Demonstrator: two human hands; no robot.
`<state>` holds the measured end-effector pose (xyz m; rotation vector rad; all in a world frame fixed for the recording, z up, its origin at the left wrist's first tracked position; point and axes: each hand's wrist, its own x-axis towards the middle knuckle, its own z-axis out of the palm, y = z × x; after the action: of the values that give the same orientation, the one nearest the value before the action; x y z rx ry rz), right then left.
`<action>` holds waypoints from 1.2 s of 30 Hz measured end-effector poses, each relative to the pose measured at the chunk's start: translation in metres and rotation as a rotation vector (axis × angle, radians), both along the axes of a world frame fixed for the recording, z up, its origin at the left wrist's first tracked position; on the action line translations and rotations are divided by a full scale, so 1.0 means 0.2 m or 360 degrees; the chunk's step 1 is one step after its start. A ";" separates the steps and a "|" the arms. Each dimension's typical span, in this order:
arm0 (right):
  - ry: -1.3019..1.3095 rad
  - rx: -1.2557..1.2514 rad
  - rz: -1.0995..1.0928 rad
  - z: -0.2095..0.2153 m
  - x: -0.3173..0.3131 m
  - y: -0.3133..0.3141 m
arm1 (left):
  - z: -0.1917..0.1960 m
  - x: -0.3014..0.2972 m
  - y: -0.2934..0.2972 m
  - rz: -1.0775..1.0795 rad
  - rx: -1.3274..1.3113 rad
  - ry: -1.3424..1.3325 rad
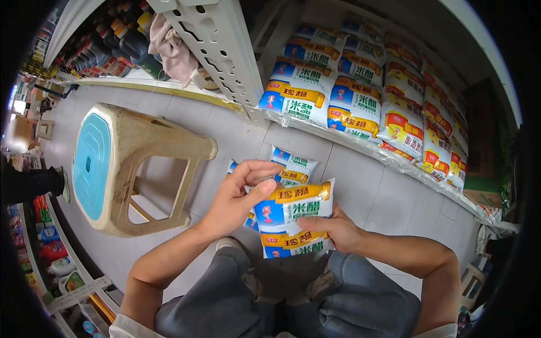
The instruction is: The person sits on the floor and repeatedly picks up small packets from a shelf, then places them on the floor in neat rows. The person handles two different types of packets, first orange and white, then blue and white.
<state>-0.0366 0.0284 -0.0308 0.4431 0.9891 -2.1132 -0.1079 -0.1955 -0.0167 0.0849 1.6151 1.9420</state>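
A plump plastic pouch (pixel 290 208), white, blue and yellow with green print, is held up in front of my knees. My right hand (pixel 341 228) grips its right side, thumb across the front and the other fingers hidden behind. At the pouch's upper left corner is my left hand (pixel 242 194), fingers curved and apart from the thumb, which lies over the corner. Whether its palm bears any weight I cannot tell. Beyond the hands, a similar pouch (pixel 296 160) lies on the floor, and part of another (pixel 231 166) shows beside it, mostly hidden by my left hand.
A beige stool (pixel 143 146) with a blue top stands on the left. Stacked pouches (pixel 352 101) fill the low shelf ahead, beside a white perforated post (pixel 211 50). Dark bottles (pixel 104 48) and a pink cloth (pixel 171 50) sit far left. A person's leg (pixel 34 183) shows at the left edge.
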 end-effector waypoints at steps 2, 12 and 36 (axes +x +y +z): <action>-0.0043 0.0005 -0.0086 0.00 -0.03 0.01 | 0.00 0.02 -0.02 -0.0018 0.0088 -0.0347; -0.0174 -0.0116 -0.0108 0.04 -0.11 0.02 | 0.03 0.07 0.03 -0.0097 0.0177 -0.0500; 0.0323 0.0856 -0.0682 0.25 -0.42 0.20 | 0.12 -0.08 -0.02 0.0067 0.0104 -0.0040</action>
<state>-0.1212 0.0680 0.0183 0.7705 1.7206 -2.2752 -0.1246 -0.1996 0.0076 0.0526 1.5491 2.0198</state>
